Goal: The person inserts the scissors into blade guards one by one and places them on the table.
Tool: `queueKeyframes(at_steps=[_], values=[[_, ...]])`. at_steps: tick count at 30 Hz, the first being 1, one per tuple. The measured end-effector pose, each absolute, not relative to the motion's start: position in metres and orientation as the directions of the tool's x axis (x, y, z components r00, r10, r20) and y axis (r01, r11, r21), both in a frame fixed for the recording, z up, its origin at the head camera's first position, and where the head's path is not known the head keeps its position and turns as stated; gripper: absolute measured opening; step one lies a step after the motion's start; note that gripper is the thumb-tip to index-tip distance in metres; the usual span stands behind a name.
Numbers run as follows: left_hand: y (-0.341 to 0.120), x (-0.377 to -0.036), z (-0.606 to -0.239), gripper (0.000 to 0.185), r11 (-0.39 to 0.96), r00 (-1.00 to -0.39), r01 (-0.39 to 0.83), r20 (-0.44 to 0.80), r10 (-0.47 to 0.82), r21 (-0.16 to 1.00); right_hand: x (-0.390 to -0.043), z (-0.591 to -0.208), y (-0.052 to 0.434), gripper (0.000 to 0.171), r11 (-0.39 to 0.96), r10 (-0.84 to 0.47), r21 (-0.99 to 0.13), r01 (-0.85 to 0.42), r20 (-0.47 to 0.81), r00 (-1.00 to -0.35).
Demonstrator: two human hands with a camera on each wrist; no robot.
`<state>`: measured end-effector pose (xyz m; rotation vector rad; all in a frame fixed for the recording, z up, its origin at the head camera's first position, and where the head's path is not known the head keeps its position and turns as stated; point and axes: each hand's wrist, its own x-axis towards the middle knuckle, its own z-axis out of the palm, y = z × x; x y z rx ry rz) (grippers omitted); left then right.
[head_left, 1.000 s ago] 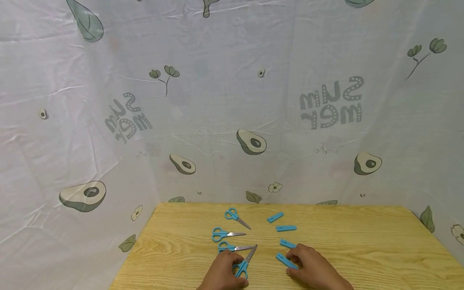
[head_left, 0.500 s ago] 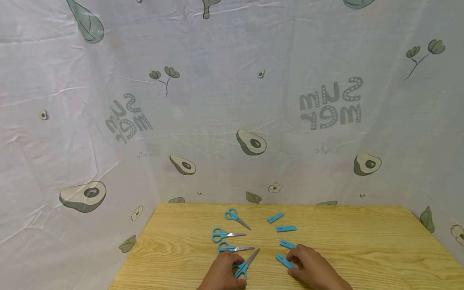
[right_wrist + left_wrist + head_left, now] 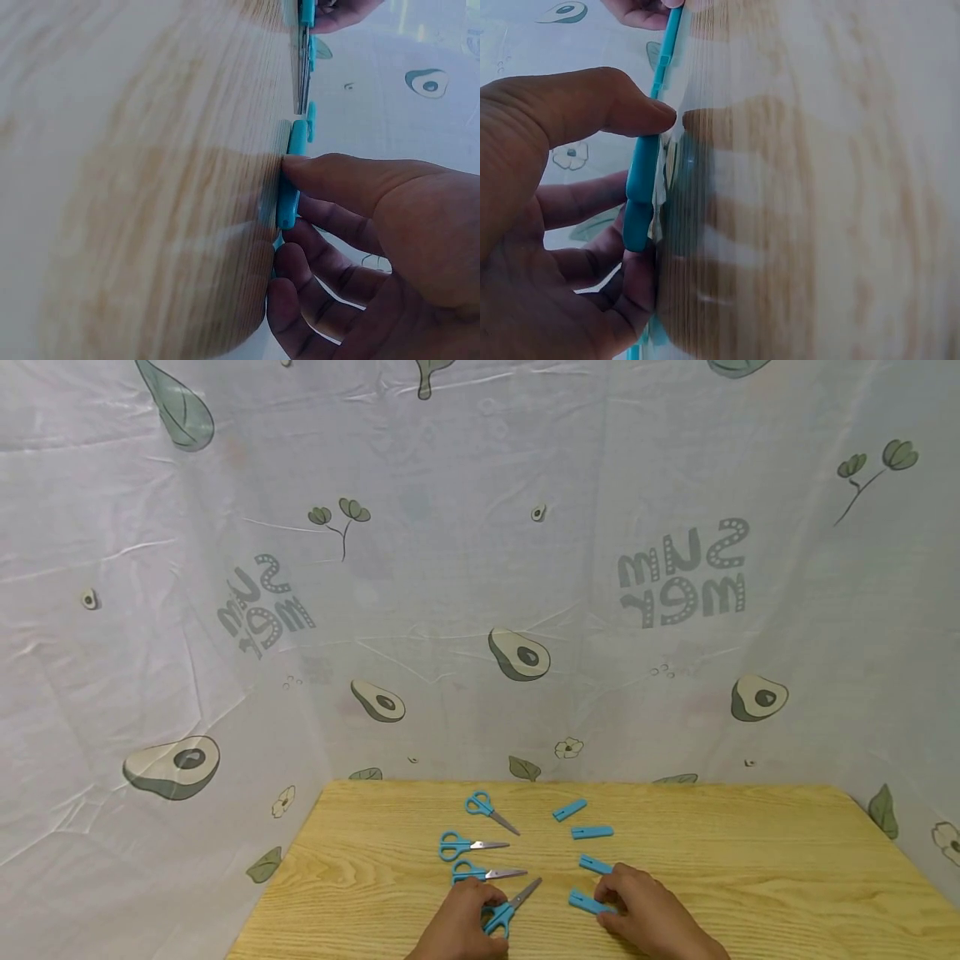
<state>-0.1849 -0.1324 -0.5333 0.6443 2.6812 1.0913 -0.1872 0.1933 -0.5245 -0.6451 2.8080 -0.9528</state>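
Note:
At the near side of the table, my left hand (image 3: 461,922) grips a pair of scissors (image 3: 502,915) by its blue handles, thumb on one side and fingers on the other. Its metal blades point up and right. To the right, my right hand (image 3: 648,912) pinches a blue blade cover (image 3: 587,902), its slotted end facing the scissors' tip. In the right wrist view the thumb lies on one side of this cover (image 3: 291,187) and the fingers on the other. A small gap separates the blade tip and the cover.
Three more blue-handled scissors lie beyond my left hand: a near one (image 3: 491,873), a middle one (image 3: 468,845) and a far one (image 3: 487,810). Three more blade covers lie at right, one (image 3: 595,863) close to my right fingers, others (image 3: 592,832) farther back. A patterned curtain (image 3: 450,718) hangs behind the table (image 3: 750,843).
The held scissors have turned clockwise, their tip swinging right and down, away from the neighbouring pair's tip. The pinched cover has turned slightly flatter, its slotted end moving a little toward me.

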Motion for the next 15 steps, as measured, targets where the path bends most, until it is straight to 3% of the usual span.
queueKeyframes(at_steps=[15], values=[[-0.1344,-0.1816,-0.5312,0.04,0.638,-0.9,0.29,-0.022,0.435,0.713,-0.1841,-0.5216,0.1952,0.011,0.713,-0.417,-0.614,-0.338,0.017,-0.909]])
